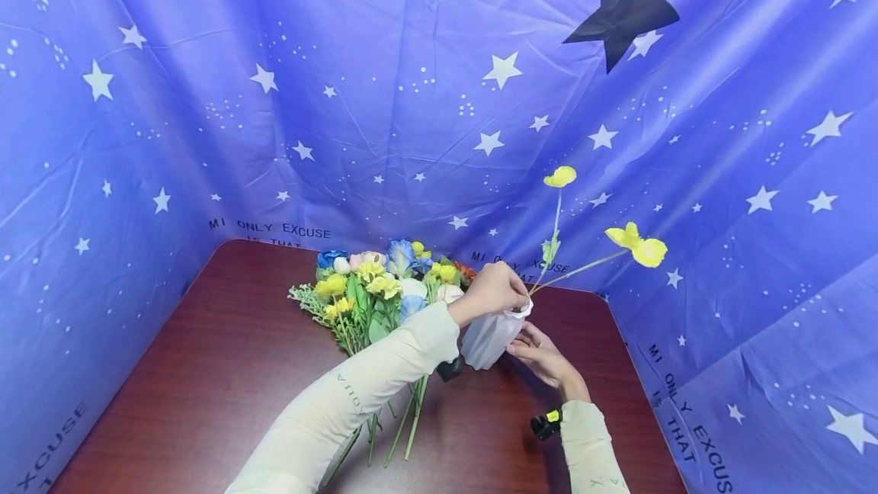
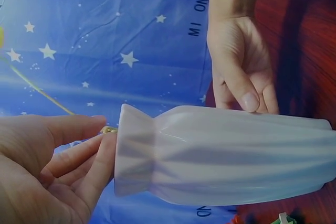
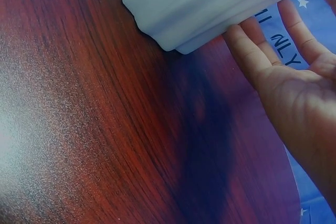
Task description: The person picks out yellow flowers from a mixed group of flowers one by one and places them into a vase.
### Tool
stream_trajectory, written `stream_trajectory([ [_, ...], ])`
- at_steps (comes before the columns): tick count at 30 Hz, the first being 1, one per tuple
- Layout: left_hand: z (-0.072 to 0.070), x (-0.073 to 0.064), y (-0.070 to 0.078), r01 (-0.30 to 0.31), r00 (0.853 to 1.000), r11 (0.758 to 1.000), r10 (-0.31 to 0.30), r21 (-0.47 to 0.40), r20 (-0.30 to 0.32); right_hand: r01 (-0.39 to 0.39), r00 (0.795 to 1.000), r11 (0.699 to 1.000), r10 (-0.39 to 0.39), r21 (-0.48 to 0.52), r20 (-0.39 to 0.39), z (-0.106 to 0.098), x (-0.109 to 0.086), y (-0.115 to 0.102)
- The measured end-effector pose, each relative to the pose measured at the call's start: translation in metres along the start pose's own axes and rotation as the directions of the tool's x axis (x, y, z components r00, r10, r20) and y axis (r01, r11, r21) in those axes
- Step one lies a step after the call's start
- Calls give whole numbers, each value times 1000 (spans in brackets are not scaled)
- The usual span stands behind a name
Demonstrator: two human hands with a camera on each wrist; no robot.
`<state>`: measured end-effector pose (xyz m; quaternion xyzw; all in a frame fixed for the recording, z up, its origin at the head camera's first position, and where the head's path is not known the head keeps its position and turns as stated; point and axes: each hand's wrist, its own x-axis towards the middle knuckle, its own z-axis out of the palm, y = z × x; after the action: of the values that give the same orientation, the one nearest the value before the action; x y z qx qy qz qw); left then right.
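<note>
A white fluted vase (image 1: 485,341) leans slightly to the right on the table. At its scalloped mouth, my left hand (image 1: 494,290) pinches the yellow flower's stem (image 1: 581,269) between thumb and fingers. Yellow blooms (image 1: 648,252) spread above and to the right of the vase; the stem's lower end is hidden. In the left wrist view the pinching fingertips (image 2: 107,140) sit right at the rim of the vase. My right hand (image 1: 540,358) touches the vase's right side with fairly straight fingers, and the right wrist view shows its fingertips (image 3: 235,31) against the wall low down.
Left of the vase lies a large heap of mixed artificial flowers (image 1: 384,280), with green stems (image 1: 414,418) reaching toward the near side under the left forearm. The brown wooden table (image 1: 206,372) has blue star-printed cloth (image 1: 384,97) around its back and sides.
</note>
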<state>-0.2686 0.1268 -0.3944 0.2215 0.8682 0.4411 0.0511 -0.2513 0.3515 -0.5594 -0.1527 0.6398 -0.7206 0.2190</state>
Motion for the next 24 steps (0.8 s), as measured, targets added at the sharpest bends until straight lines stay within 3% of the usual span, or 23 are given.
stream_trajectory([
  [15, -3, -1, 3, 8, 1000, 1000, -8, -13, -12, 14, 1000, 1000, -14, 14, 2, 0, 2, 2],
  [24, -18, -2, 4, -6, 1000, 1000, 6, -7, -27, 19, 1000, 999, -19, 29, 1, 2, 0, 1],
])
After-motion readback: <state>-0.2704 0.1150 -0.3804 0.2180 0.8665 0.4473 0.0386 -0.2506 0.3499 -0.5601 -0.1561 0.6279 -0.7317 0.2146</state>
